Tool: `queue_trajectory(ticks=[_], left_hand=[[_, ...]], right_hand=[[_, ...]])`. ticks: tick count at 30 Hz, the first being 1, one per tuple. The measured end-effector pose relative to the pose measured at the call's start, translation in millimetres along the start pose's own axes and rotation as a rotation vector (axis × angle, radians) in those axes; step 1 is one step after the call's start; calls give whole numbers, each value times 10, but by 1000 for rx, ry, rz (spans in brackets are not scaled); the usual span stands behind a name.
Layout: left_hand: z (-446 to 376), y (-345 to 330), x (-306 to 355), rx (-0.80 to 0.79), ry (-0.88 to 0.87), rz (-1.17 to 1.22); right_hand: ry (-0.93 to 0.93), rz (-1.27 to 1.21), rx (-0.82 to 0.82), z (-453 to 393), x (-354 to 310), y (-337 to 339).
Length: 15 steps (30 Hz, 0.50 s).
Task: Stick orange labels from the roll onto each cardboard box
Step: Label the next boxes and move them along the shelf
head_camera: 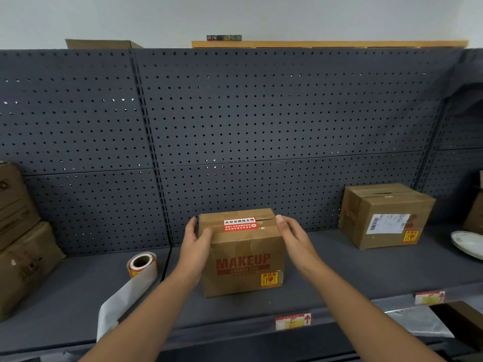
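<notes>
In the middle of the frame my left hand point(196, 240) and right hand point(292, 232), fingers spread, steady the box point(243, 259) on the shelf point(339, 259), its orange label point(269, 279) already stuck, the roll point(141, 265) lying lower left.

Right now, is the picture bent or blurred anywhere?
Head view: wide-angle bend curves the pegboard and shelf edge; the MAKEUP box at centre is sharp; the plate and the stacked boxes at the sides look soft.
</notes>
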<state>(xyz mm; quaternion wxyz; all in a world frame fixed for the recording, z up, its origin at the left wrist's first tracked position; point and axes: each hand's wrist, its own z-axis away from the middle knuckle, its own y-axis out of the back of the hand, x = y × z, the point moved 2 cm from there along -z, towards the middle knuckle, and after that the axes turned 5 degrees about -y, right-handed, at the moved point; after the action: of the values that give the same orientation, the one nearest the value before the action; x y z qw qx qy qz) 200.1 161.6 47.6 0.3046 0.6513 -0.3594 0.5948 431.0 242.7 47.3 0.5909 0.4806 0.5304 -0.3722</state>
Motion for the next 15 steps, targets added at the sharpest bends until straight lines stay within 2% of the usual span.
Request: queue_trajectory(ticks=[7, 15], left_hand=[[-3, -13, -21, 86, 149, -6], [69, -45, -7, 64, 138, 3]], right_hand=[[-170, -3, 58, -157, 84, -99], [-132, -75, 71, 5, 118, -224]])
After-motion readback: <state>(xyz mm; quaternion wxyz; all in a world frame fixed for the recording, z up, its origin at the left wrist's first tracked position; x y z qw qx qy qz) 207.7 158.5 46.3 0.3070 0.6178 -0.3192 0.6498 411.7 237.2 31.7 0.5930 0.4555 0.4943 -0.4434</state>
